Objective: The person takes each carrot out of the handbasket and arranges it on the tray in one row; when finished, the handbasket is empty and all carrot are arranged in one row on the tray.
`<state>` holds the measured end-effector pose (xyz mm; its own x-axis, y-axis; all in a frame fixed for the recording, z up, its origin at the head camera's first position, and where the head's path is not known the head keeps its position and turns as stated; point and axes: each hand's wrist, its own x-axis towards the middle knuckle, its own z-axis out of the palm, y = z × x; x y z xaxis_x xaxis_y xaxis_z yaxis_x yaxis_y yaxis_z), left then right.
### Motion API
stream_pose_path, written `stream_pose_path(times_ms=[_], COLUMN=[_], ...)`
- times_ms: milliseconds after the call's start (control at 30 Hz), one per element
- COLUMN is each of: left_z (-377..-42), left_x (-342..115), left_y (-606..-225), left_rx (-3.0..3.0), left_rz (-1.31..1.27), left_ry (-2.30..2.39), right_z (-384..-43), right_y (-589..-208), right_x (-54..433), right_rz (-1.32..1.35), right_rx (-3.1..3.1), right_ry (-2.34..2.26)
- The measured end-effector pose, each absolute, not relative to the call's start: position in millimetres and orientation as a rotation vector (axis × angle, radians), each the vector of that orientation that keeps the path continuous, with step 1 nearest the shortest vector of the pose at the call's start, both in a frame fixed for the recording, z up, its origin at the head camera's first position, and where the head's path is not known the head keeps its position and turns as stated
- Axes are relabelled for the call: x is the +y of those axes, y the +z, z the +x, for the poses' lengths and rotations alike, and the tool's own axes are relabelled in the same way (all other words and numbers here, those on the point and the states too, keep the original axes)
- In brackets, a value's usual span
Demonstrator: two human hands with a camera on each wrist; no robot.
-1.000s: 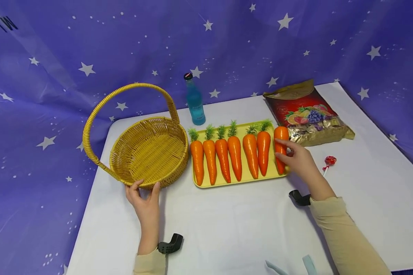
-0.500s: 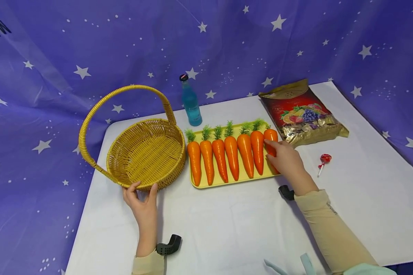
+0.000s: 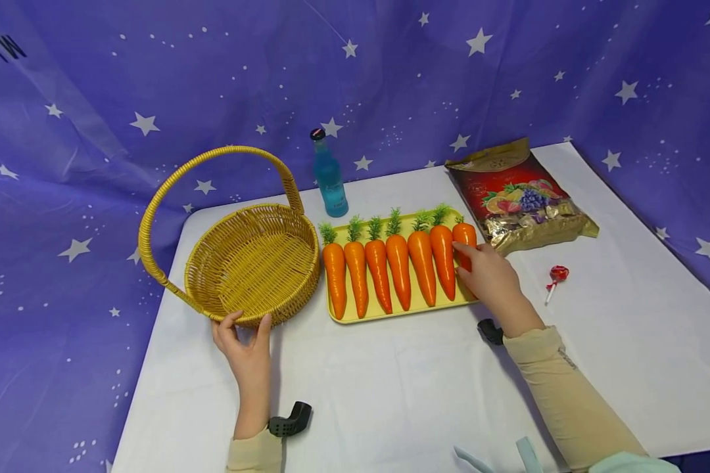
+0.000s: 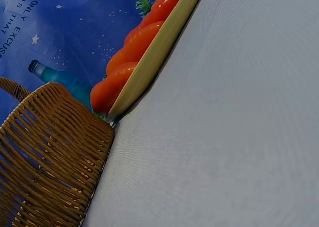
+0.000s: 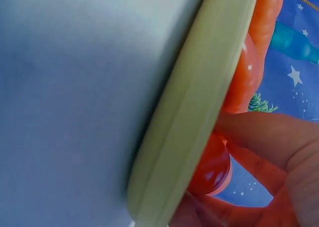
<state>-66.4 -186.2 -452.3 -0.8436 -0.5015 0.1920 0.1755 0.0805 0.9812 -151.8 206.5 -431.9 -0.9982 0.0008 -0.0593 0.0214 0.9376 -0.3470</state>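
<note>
In the head view my left hand [image 3: 245, 348] holds the near rim of a yellow wicker basket [image 3: 296, 302] with its fingertips; the basket has a tall arched handle. My right hand [image 3: 494, 279] grips the rightmost orange carrot [image 3: 464, 233] at the right end of a yellow tray [image 3: 402, 313]. The hand covers much of that carrot's body. Several more carrots [image 3: 398, 269] with green tops lie side by side on the tray. In the right wrist view, the thumb and fingers surround the end carrot [image 5: 212, 167] beside the tray's edge [image 5: 184, 122]. The left hand is outside its wrist view.
Behind the tray stands a blue bottle [image 3: 331, 180] with a dark cap. A red and gold candy bag [image 3: 523, 200] lies at the back right, with a red lollipop [image 3: 558, 273] in front of it. White cloth [image 3: 378, 394] covers the table.
Over the last second, the right hand has closed in around the end carrot, which now lies nearer its neighbour. The left hand has stayed at the basket rim. The head view has shifted slightly.
</note>
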Motion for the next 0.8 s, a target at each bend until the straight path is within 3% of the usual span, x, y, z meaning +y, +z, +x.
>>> stream_pose_path(times_ms=[800], left_z=[-65.2], left_x=[-204.9], left_y=[-446.2], left_rx=[-1.999], left_rz=[0.384], left_ry=[-1.680], right_z=[-139.7], right_y=[-388.0], right_x=[199.0], right_rz=[-0.147], right_rx=[3.280], right_ry=[-0.855])
